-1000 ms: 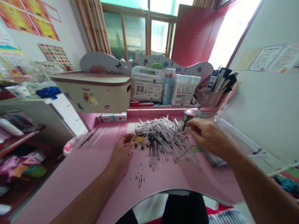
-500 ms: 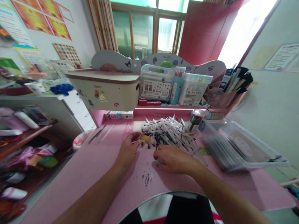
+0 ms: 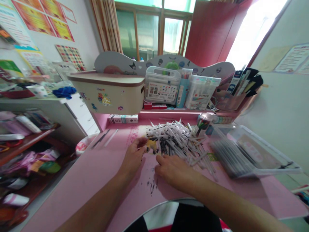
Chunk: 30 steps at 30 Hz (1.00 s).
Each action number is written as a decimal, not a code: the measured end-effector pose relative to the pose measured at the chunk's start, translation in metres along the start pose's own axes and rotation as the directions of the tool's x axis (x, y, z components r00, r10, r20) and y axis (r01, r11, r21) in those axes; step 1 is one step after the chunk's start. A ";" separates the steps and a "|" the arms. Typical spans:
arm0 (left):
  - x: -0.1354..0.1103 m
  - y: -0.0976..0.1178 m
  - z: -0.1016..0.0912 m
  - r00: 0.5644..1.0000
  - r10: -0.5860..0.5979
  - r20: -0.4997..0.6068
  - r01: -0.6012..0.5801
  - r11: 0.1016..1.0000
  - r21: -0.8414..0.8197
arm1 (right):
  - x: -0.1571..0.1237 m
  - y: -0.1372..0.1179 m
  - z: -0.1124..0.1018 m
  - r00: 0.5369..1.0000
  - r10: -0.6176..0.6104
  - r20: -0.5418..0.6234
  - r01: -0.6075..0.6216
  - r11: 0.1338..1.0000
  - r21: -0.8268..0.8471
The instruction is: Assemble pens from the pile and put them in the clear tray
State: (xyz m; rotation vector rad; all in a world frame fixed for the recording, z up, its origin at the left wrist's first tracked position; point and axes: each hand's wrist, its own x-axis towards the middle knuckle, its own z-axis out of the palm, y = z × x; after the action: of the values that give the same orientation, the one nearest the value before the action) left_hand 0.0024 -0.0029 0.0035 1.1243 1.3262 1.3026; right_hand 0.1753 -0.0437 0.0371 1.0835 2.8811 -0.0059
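Working gently from the edge suits the loose heaped white plastic pen tubes [image 3: 177,141] on the pink desk [image 3: 79,190]: at their left edge, the left hand [image 3: 132,158] pinches narrowly against a small yellow figure [image 3: 151,145], its hold unclear, while the right hand [image 3: 172,170] lies loosely open just before them, holding nothing visible.

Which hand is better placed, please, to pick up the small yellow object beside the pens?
Probably the left hand: its fingers are at the small yellow object, while the right hand lies farther off.
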 end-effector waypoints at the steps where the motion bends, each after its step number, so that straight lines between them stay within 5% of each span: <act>1: 0.000 0.000 0.000 1.000 0.001 0.003 -0.001 1.000 0.000 | 0.001 -0.001 0.000 1.000 -0.019 0.006 0.019 1.000 -0.008; 10: -0.002 0.002 0.000 1.000 0.002 0.013 -0.002 1.000 0.000 | 0.004 0.000 0.005 0.991 -0.111 0.072 0.115 0.992 -0.053; 21: 0.000 -0.003 0.000 0.998 0.048 0.032 -0.049 0.998 0.034 | -0.003 0.008 0.007 0.959 -0.242 -0.146 0.230 0.969 -0.096; 25: -0.005 -0.003 -0.004 0.975 0.109 0.194 -0.129 0.987 0.095 | -0.006 0.022 -0.010 0.895 -0.188 -0.405 0.200 0.980 -0.014; 30: -0.015 -0.002 -0.002 0.851 0.321 0.416 -0.405 0.905 0.130 | -0.004 0.035 -0.033 0.712 0.046 -0.701 0.250 0.916 0.314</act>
State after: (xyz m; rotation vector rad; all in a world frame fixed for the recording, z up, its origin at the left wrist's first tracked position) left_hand 0.0022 -0.0179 0.0018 1.7553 0.9973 1.1321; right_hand 0.1997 -0.0194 0.0705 1.1682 3.7625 -0.2405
